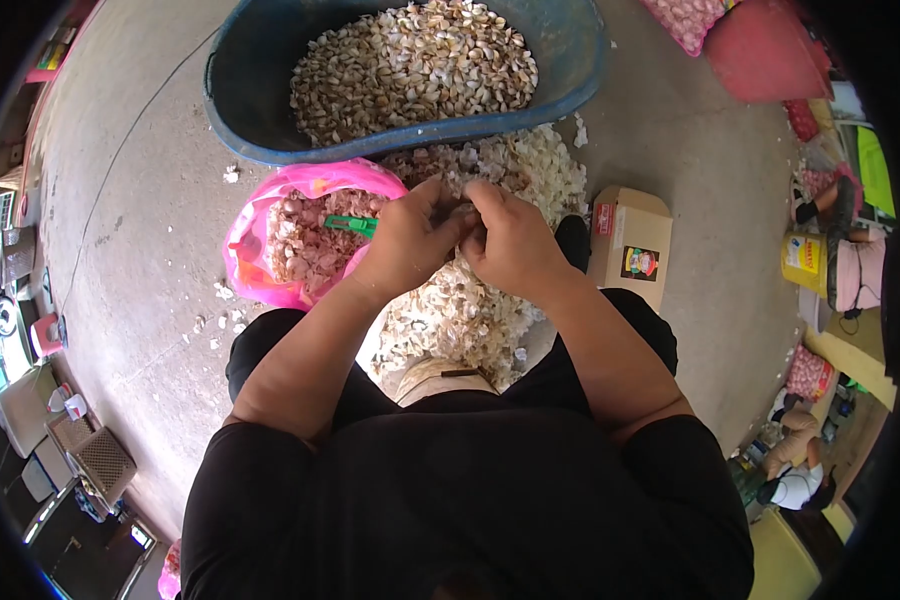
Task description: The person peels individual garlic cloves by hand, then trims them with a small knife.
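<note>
My left hand (410, 238) and my right hand (510, 235) meet in front of me, fingertips pinched together on a small piece of garlic (461, 212), mostly covered by the fingers. A green-handled cutter (350, 225) shows beside my left hand, over a pink plastic bag (242, 240) filled with pinkish garlic (300, 240). Under both hands, a heap of pale garlic skins (460, 310) spreads between my legs. Beyond them stands a blue tub (390, 140) holding many loose garlic cloves (420, 65).
An opened cardboard box (650, 215) sits right of my knee. At the upper right are a red tub (770, 50) and a mesh sack of garlic (685, 20). Another person (798, 480) is far right, near a yellow container (803, 255). Plastic crates (102, 458) stand at left.
</note>
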Demonstrator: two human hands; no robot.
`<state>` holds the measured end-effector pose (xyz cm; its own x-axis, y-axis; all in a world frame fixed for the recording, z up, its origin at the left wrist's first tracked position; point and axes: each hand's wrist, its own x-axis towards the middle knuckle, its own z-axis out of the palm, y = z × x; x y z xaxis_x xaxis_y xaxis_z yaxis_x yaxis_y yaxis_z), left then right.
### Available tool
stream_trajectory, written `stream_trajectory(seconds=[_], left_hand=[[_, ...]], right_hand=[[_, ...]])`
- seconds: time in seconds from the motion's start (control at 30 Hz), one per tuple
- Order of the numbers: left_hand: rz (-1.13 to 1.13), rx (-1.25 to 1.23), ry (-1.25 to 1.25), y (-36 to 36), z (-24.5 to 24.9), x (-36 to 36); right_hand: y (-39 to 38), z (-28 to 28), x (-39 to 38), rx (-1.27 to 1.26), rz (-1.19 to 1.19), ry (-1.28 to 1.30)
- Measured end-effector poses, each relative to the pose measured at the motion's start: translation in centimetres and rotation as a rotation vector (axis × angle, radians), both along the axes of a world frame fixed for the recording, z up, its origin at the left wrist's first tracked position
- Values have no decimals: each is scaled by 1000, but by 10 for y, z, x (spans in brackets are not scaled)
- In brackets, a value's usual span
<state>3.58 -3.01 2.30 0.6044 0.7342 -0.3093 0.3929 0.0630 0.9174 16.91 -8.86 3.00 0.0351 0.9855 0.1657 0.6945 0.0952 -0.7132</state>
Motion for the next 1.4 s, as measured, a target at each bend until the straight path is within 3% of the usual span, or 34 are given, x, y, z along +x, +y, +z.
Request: stream_trajectory(seconds=[0.13, 0.23, 0.3, 0.43, 0.7, 0.83, 0.93, 1.0, 1.1, 1.13, 1.27, 1.37, 1.4], left_hand=[[18, 0, -71, -1, 1, -1], [66, -177, -219, 5, 3, -5], [118, -365, -358, 8, 6, -6], [110, -100, -244, 4, -8, -4], [14, -91, -166, 7, 7, -14], [83, -494, -425, 8, 12, -15], [127, -681, -538, 9, 11, -17], [155, -659, -553, 9, 9, -16], [111, -115, -378, 3, -9, -11], [101, -205, -352, 5, -7, -12], [103, -569, -373, 11, 7, -19], [108, -637, -422, 10, 10, -17], [107, -626, -427, 9, 10, -16]], right_hand=[[3, 6, 7, -14, -21, 153], [8, 7, 20, -569, -64, 858], [7, 5, 19, -510, -16, 815], [5, -6, 8, -262, -17, 559], [7, 1, 12, -497, -18, 1131], [9, 0, 13, -502, -15, 1375], [13, 4, 15, -482, -196, 1081], [13, 7, 10, -440, -96, 758], [12, 3, 8, -327, 53, 447], [11, 1, 8, -284, 102, 373], [14, 1, 19, -389, 41, 567], [17, -5, 20, -108, -141, 242], [16, -2, 19, -184, -93, 252]])
